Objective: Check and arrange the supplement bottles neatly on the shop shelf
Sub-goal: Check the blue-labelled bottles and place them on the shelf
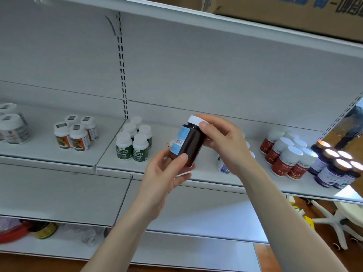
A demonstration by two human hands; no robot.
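A dark brown supplement bottle (pixel 190 143) with a white cap and a blue label is held tilted in front of the white shelf (pixel 59 154). My left hand (pixel 167 173) grips its bottom end, thumb across the glass. My right hand (pixel 222 142) curls round the cap end. Groups of bottles stand on the shelf: green-labelled ones (pixel 133 142), orange-labelled ones (pixel 75 134), red-labelled ones (pixel 284 156) and purple ones (pixel 334 167). A white bottle with a blue label (pixel 223 165) is partly hidden behind my right wrist.
Large white tubs (pixel 12 124) stand at the shelf's far left. A cardboard box (pixel 294 14) sits on the top shelf. The lower shelf holds a red item and a jar (pixel 43 230). A white chair base (pixel 334 218) stands on the floor at right.
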